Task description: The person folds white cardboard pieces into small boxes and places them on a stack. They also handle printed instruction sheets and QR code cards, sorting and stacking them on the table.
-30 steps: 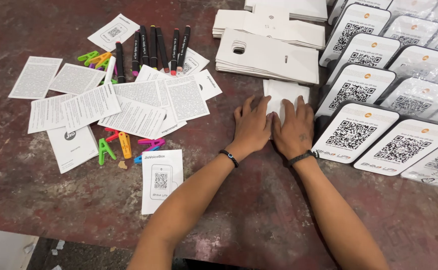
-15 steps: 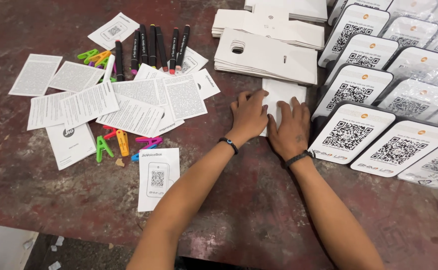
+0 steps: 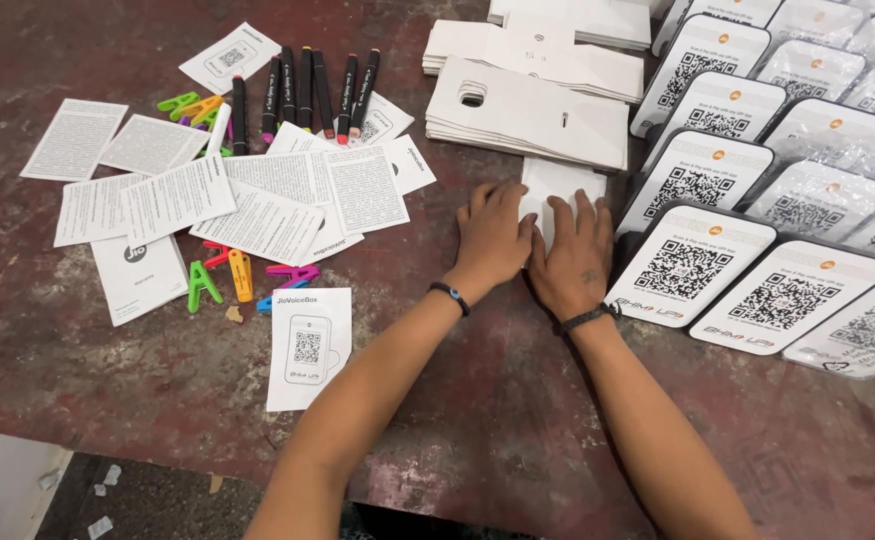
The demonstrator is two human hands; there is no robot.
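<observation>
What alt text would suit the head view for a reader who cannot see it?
The left hand and right hand press flat on a white card on a dark table. Printed leaflets and markers lie left, code plaques right.

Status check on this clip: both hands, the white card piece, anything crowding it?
Left hand and right hand flat, palms down on white card piece. No grip closed. Flat card stack just beyond, code stands close on the right.
</observation>
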